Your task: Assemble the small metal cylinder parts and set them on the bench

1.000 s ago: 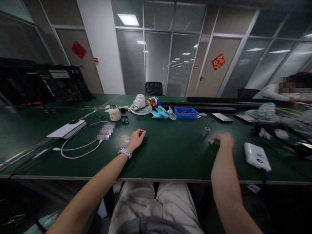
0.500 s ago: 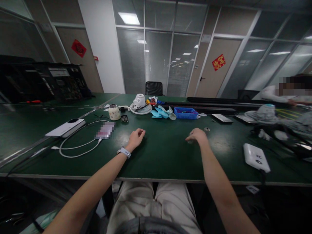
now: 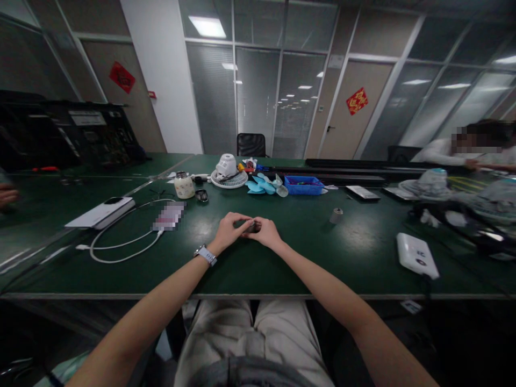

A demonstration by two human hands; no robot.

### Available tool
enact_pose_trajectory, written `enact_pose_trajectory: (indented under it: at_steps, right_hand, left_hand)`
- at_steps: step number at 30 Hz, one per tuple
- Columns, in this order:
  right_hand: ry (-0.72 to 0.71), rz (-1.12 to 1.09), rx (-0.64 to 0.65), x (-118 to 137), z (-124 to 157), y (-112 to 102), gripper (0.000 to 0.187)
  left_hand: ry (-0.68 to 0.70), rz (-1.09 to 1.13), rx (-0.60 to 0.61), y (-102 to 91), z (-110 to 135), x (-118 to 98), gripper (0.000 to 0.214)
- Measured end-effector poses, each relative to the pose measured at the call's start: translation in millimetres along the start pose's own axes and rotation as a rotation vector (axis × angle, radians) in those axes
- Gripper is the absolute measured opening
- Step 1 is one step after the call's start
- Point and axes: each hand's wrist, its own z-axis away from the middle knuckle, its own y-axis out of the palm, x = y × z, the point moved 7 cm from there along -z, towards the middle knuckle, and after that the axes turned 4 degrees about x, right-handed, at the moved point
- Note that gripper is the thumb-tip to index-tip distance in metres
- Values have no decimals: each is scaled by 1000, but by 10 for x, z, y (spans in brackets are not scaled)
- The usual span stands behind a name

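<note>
Near the middle of the table, my left hand (image 3: 234, 231) and my right hand (image 3: 264, 232) meet at the fingertips. Both are closed around a small dark object (image 3: 252, 227) between them, mostly covered by the fingers, so its kind cannot be made out. A watch with a light strap (image 3: 206, 255) is on my left wrist. To the right of my hands, a small grey cylinder (image 3: 336, 216) with a nub on top stands upright on the green table (image 3: 298, 274), apart from both hands.
A phone (image 3: 168, 216) with a white cable (image 3: 116, 262) and a white box (image 3: 100, 212) lie left. Behind are a jar (image 3: 184, 185), a fan part (image 3: 228, 174), blue blades (image 3: 262, 184) and a blue basket (image 3: 303, 185). A white device (image 3: 417, 255) lies right. Other people sit at both sides.
My right hand has moved left from beside the grey cylinder to meet my left hand. The cylinder now shows fully. Another person's hand has appeared at the far left edge.
</note>
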Motion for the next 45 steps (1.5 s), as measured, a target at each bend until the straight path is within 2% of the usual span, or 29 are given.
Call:
enact_pose_trajectory:
  at_steps: [7, 11, 16, 19, 23, 26, 30, 32, 34, 36, 40, 42, 45]
  right_hand:
    - [-5, -20, 6, -18, 9, -30, 43]
    - [4, -29, 3, -6, 22, -32, 42]
    - [-9, -26, 16, 24, 46, -50, 46]
    - [-3, -25, 22, 18, 55, -44, 47]
    - [-11, -3, 28, 16, 40, -48, 44]
    - [22, 15, 60, -32, 9, -176, 39]
    - [140, -46, 241, -245, 25, -592, 41]
    - [245, -80, 304, -432, 100, -919, 46]
    - [371, -94, 300, -648, 225, -1292, 49]
    - [491, -68, 227, -859, 390, -1675, 49]
    - [741, 105, -47, -1209, 790, -2351, 38]
    - [882, 218, -184, -1328, 987, -2598, 30]
    - [1056, 408, -339, -1390, 1200, -2843, 21]
  left_hand:
    - [-22, 28, -46, -9, -72, 12, 33]
    - [-123, 23, -83, -158, -89, 221, 37]
    - [-157, -64, 169, -133, -58, 570, 34]
    - [-163, -87, 282, -48, -38, 632, 34]
    - [-146, -117, 289, -12, -48, 579, 37]
    - [-135, -139, 282, -19, -46, 559, 36]
    - [-141, -141, 280, -25, -40, 568, 36]
    - [-150, -145, 275, -27, -41, 573, 36]
    - [-155, -144, 268, -27, -41, 574, 36]
    - [-156, -135, 261, -28, -40, 576, 36]
    - [-160, -140, 243, -29, -40, 591, 37]
    - [-172, -141, 233, -31, -43, 600, 42]
    - [-212, -128, 224, -32, -44, 616, 50]
